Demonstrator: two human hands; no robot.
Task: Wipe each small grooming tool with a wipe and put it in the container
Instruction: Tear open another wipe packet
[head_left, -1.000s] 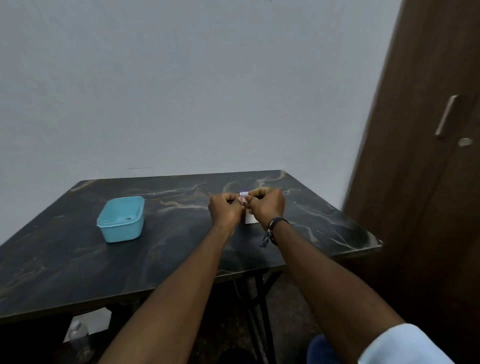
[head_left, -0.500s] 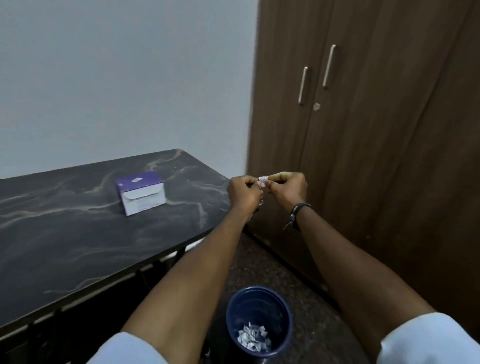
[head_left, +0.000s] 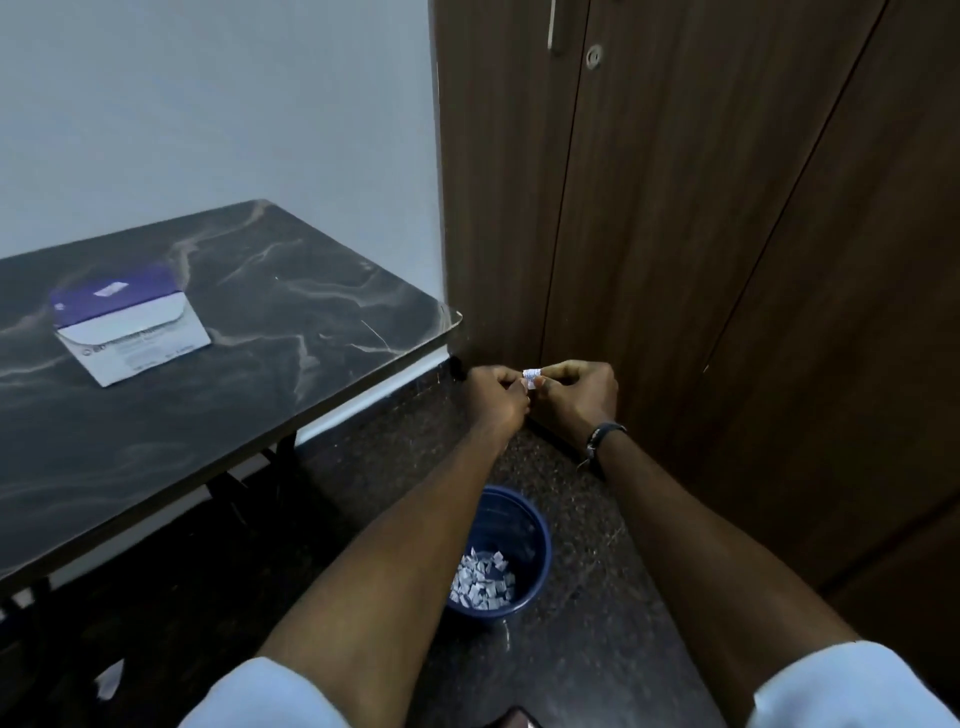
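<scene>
Pinching from both sides, the wipe sachet (head_left: 532, 375) was held between left hand (head_left: 496, 397) and right hand (head_left: 576, 395), each grip equally near, high above the blue bin (head_left: 511, 525).

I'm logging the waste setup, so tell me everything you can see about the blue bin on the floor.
The blue bin is a small round bucket, plastic by its look, standing upright and open-topped on the dark speckled floor, right of the table and below the forearms. Its bottom holds a heap of small white torn wrappers. Nothing but the floor touches it.
</scene>
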